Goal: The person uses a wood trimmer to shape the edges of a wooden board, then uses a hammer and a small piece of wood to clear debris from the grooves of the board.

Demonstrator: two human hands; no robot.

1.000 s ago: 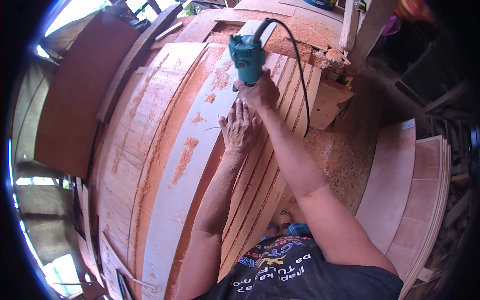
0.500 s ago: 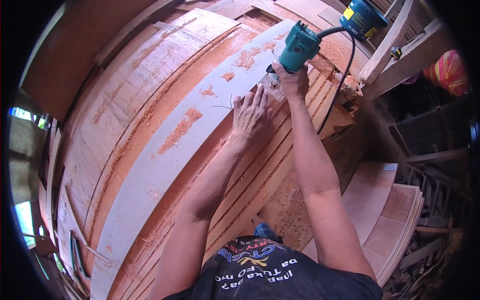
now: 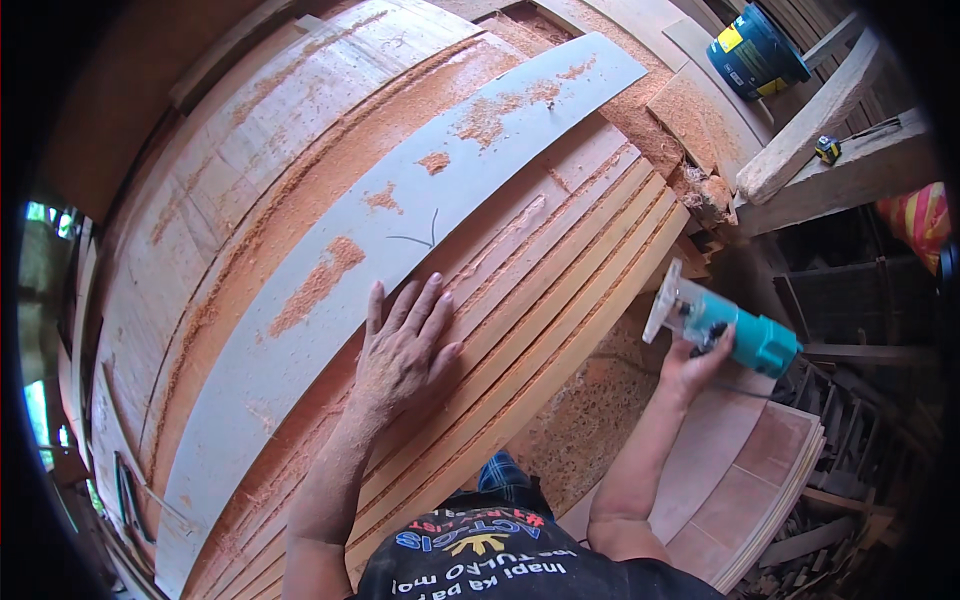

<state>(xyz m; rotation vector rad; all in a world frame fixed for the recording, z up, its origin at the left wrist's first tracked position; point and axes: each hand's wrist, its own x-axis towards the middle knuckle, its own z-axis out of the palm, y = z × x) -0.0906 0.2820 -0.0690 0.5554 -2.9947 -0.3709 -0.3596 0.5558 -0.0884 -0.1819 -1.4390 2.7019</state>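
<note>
My left hand (image 3: 400, 350) lies flat with fingers spread on a stack of curved wooden boards (image 3: 545, 285), its fingertips at the edge of a pale curved template panel (image 3: 262, 365). Sawdust coats that hand, and patches of it lie on the panel. Off to the right of the stack, my right hand (image 3: 695, 368) grips a teal trim router (image 3: 762, 345). The router is tilted on its side in the air, its clear base toward the boards. Narrow grooves filled with sawdust run between the stacked boards.
A dark blue bucket (image 3: 757, 55) stands at the far right, above a timber beam (image 3: 870, 170) with a tape measure (image 3: 827, 150) on it. More curved panels (image 3: 745, 480) are stacked at lower right. A wide sawdust-strewn panel (image 3: 235, 170) lies at left.
My right hand has lifted the router off the boards and swung it right and nearer to me. My left hand has slid left and nearer along the panel's edge.
</note>
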